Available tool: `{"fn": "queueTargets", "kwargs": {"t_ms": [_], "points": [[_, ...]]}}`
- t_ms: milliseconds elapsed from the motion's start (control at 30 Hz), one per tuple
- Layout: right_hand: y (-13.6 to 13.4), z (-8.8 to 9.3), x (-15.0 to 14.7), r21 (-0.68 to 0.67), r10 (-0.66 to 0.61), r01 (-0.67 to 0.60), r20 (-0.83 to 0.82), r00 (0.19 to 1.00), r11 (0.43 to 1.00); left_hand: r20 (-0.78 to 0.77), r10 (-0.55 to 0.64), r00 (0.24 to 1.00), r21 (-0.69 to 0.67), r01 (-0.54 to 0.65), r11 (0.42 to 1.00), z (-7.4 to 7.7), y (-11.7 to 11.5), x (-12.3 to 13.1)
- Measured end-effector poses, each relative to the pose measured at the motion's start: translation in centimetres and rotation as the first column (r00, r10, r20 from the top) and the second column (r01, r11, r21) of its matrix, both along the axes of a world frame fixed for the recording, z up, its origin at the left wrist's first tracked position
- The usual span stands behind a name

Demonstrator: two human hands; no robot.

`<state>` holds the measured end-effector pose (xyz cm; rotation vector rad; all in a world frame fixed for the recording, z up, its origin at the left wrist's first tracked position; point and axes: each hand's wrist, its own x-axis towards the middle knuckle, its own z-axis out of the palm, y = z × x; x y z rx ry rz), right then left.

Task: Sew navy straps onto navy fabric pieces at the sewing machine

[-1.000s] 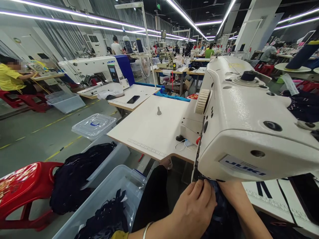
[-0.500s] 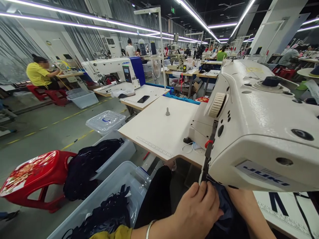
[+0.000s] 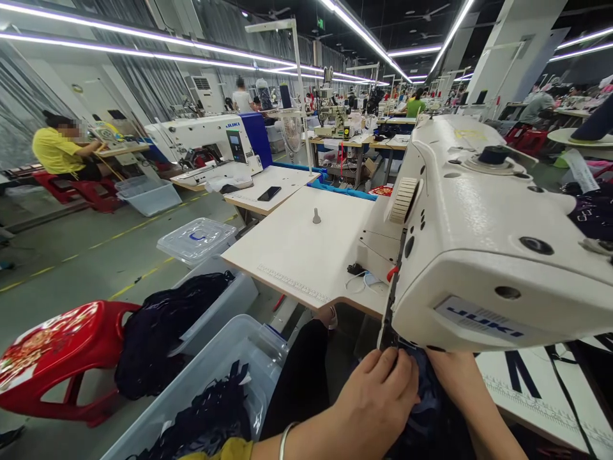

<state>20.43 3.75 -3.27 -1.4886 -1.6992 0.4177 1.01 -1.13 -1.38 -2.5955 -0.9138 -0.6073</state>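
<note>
A white sewing machine (image 3: 479,243) marked JUKI fills the right side, its head above my hands. My left hand (image 3: 378,396), with a bangle at the wrist, is closed, fingertips pinched together at the edge of dark navy fabric (image 3: 424,415) by the needle end. That fabric hangs down between my two forearms. My right hand (image 3: 443,364) reaches in beneath the machine head from the right. Its fingers are hidden behind the head and the cloth, so its grip does not show. The needle and presser foot cannot be made out.
Left of me stand clear plastic bins (image 3: 239,345) with navy pieces, and a red stool (image 3: 90,358). Dark cloth (image 3: 163,332) is heaped between stool and bin. The white table (image 3: 287,243) carries a grey peg (image 3: 317,216). Navy strips (image 3: 523,374) lie at right.
My view has shifted slightly to the right. My left hand stays at the fabric, its fingertips bunched a little closer. The right forearm is still under the machine head.
</note>
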Motion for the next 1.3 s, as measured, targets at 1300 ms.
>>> {"fn": "queueTargets", "kwargs": {"t_ms": [1300], "points": [[1.1, 0.5, -1.1, 0.035, -0.006, 0.009, -0.083, 0.997, 0.999, 0.527, 0.020, 0.849, -0.126, 0.055, 0.990, -2.5, 1.3, -0.8]]}}
